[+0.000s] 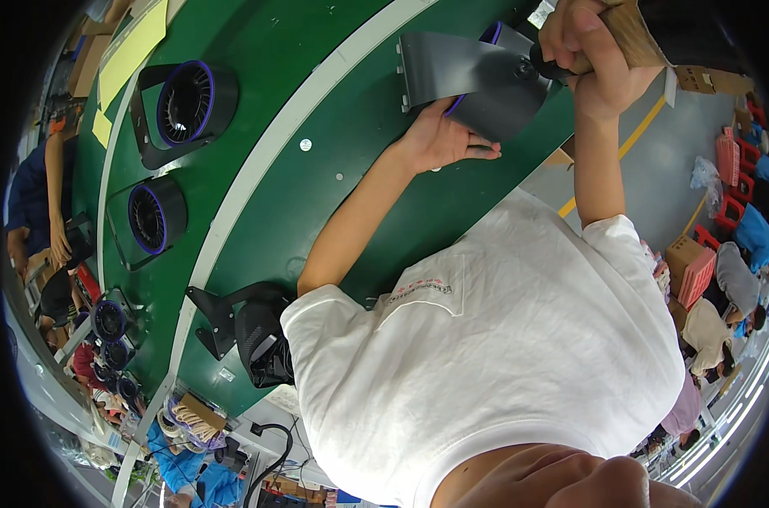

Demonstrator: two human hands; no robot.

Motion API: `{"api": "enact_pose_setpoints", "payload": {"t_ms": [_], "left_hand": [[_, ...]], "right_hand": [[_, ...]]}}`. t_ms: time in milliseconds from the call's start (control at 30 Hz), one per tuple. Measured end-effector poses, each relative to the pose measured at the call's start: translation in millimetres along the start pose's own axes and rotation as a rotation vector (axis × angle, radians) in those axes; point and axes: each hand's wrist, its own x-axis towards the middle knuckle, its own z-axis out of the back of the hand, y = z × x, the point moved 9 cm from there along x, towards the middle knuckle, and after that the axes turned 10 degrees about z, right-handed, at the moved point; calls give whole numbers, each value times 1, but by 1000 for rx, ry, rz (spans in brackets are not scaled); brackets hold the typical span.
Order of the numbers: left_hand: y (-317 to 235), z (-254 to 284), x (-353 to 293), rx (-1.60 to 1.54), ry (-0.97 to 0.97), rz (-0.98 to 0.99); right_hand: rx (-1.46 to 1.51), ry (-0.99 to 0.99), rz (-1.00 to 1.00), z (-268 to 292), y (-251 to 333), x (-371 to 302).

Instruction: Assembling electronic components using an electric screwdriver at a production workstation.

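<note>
On the green worktable (333, 186) a dark grey round fan (507, 114) with a purple rim sits in a wide metal bracket (452, 68). My left hand (443, 140) holds the fan's near side, some fingers hidden behind the housing and others stretched out below it. At the bracket's right side, my right hand (600, 63) is closed round a brown-wrapped hand tool (634, 34) with a black end. That black end meets the bracket's side, by a round pivot. The tool's exact kind I cannot make out.
Two more purple-rimmed fans, one upper (196, 102) and one lower (157, 216), stand beyond a pale divider strip (266, 140). A black bracketed unit (261, 334) lies by my left elbow. Yellow sheets (130, 55) lie at the far left. Co-workers sit at both sides.
</note>
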Motion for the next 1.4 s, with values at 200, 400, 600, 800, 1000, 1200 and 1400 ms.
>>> {"api": "enact_pose_setpoints", "payload": {"t_ms": [200, 400, 600, 800, 1000, 1200, 1400], "left_hand": [[-18, -4, -29, -156, -380, -47], [-185, -11, -124, 937, -969, -484], [-379, 44, -277, 1280, -1414, -343], [-432, -87, -267, 1807, -1668, -859], [-421, -148, -123, 2579, -1429, -1116], [-492, -85, -83, 1993, -1652, -1028], [-440, -107, -60, 2198, -1194, -1245]], "right_hand": [[107, -95, -11, 17, -8, -5], [163, -70, 235, 98, 6, 4], [-113, -204, 174, 150, -8, -2], [-106, -286, -4, 177, -27, -19], [-106, -300, -68, 155, -33, -11], [-62, -298, -51, 160, -35, -9], [-110, -306, -50, 169, -35, -15]]}}
